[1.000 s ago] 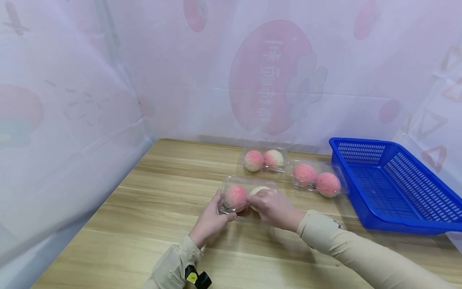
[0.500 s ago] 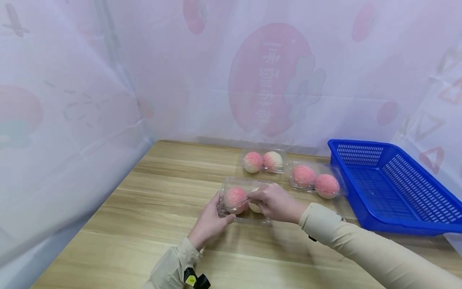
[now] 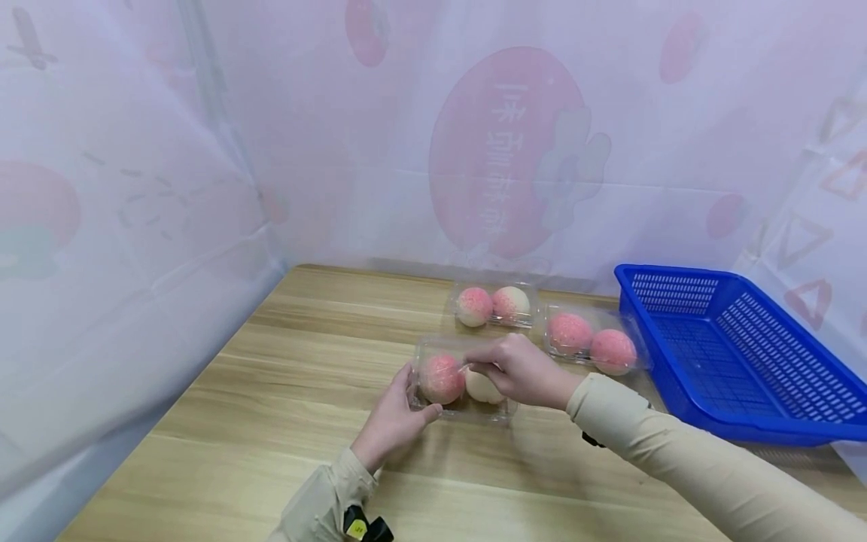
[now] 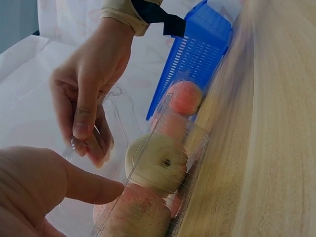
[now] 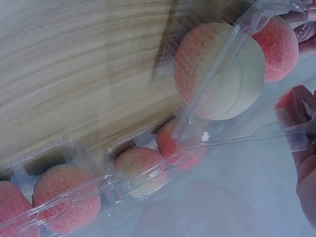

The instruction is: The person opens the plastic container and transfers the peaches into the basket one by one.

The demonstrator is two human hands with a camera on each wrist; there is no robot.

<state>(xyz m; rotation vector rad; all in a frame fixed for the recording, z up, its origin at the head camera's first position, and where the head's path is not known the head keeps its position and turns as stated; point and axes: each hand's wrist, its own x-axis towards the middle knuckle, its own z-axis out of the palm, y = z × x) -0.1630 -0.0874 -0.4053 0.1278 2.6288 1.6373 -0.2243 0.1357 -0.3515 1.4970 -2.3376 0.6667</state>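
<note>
Left hand (image 3: 393,418) is gripping the clear box's (image 3: 467,408) left end; right hand (image 3: 524,370) is pinching its lid (image 3: 443,345). Box is lying left of the blue basket (image 3: 653,365). A hard tug (thin plastic, I'm guessing) risks tipping the pale ball (image 3: 484,387) out. Long axis is running left-right, long sides facing front and back.

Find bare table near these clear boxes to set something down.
In the head view, the widest bare patch of table lies left of the left hand. Another lies in front of the held box, beside the right sleeve. It's crowded beyond and right of that box: two more boxes sit close together, the nearer one beside the blue basket.
</note>
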